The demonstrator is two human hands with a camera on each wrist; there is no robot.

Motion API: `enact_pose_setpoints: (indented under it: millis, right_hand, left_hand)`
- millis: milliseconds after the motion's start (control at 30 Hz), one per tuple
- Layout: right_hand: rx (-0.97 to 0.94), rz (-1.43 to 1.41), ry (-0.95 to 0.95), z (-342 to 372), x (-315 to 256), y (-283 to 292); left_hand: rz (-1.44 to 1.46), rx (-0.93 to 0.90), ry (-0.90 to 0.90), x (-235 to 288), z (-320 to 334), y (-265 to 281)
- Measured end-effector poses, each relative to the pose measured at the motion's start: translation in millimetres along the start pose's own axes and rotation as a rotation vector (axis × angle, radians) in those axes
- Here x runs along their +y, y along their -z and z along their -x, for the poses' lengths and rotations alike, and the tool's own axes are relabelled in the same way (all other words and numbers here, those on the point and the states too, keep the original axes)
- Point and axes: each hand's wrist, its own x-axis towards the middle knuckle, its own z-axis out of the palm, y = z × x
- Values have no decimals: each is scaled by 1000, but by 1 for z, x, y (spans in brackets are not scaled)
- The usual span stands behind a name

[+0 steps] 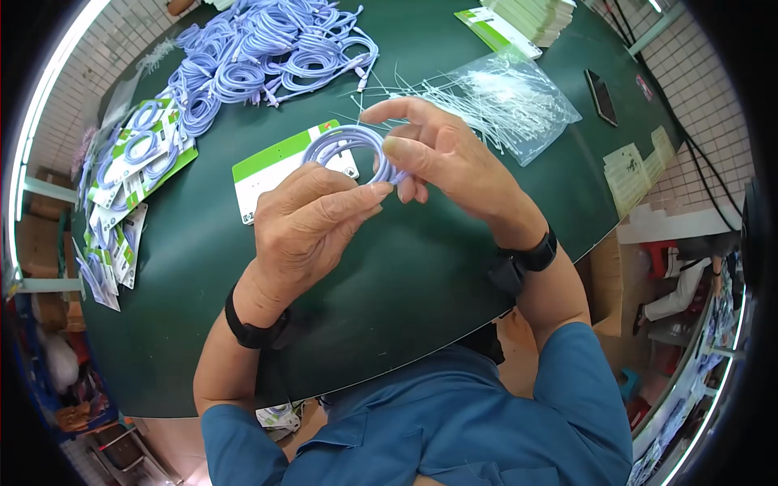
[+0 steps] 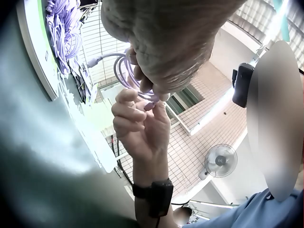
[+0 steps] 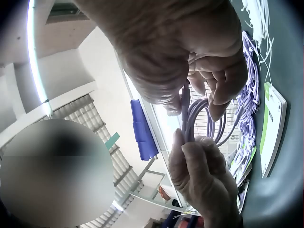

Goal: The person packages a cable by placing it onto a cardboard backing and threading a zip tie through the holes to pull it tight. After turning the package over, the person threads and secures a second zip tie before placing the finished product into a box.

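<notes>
The coil of pale purple, smooth round cable [image 1: 377,138] is held up over the middle of the counter [image 1: 381,316], well in from its near edge. It lies straight ahead of you, between your hands and touching both, so neither is clearly nearer. As the head view shows it, the ring's long way slants from far left to near right, with your left hand [image 1: 300,223] on the near side and your right hand [image 1: 458,162] on the right. The ring stands tilted, not flat.

It is wound in several neat, slightly spread turns with an open centre, and a plug [image 2: 93,62] sticks out past the loops.

Your left hand pinches the near part of the turns between thumb and fingers. Your right hand is partly curled, with its index finger arched away and its thumb at the coil's right side; it seems to pinch a cable end there, though the fingers hide much of the grip.

Behind the coil and to its left, a green and white flat card [image 1: 249,188] lies on the counter. Farther out are a tangled heap of purple cables [image 1: 267,57] towards the far left, carded cable coils [image 1: 146,150] along the left edge, and a clear bag of thin white ties [image 1: 531,109] to the far right. A dark phone [image 1: 601,97] lies near the right edge.
</notes>
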Motion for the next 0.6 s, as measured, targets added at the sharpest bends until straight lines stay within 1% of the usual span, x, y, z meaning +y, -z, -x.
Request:
enact_pose_setpoints:
  millis: [100, 133, 233, 267, 367, 400, 500, 533, 600]
  right_hand:
    - [137, 513, 345, 5, -4, 3]
    - [118, 530, 343, 6, -7, 0]
    - [44, 871, 571, 12, -19, -9]
    - [27, 885, 567, 8, -16, -10]
    - [-48, 1025, 697, -2, 10, -15]
    - [-51, 1028, 688, -1, 11, -14]
    - [-148, 1182, 396, 1, 12, -12]
    - [-150, 1177, 393, 1, 13, -12]
    - [-160, 1118, 442, -2, 15, -8]
  left_hand:
    - [11, -33, 11, -2, -4, 7]
    - [5, -8, 14, -2, -4, 9]
    - [32, -52, 43, -3, -6, 13]
    - [32, -31, 48, -3, -6, 12]
    - [-1, -104, -13, -1, -5, 10]
    - [6, -100, -8, -1, -5, 10]
    - [-94, -223, 12, 1, -6, 13]
    - [-92, -225, 18, 1, -6, 12]
    - [-47, -213, 55, 1, -6, 10]
